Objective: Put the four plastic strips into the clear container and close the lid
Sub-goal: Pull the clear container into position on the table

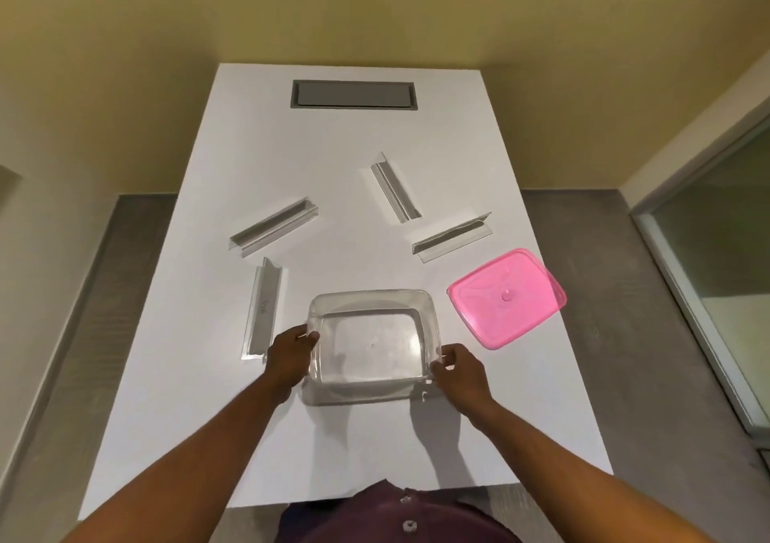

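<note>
A clear rectangular container [371, 301] stands open near the front middle of the white table [346, 167]. My left hand [289, 357] grips its left wall and my right hand [460, 371] grips its right front corner. Nothing lies inside it. A pink lid [506, 296] rests flat to the right of the container. Several clear angled plastic strips lie on the table: one [262, 307] just left of my left hand, one [273, 226] further back left, one [396, 188] at the middle back, one [452, 236] behind the lid.
A grey recessed cable hatch [353, 93] sits at the far end of the table. Yellow walls surround the table, with a glass door frame [708, 292] on the right. Grey floor shows on both sides.
</note>
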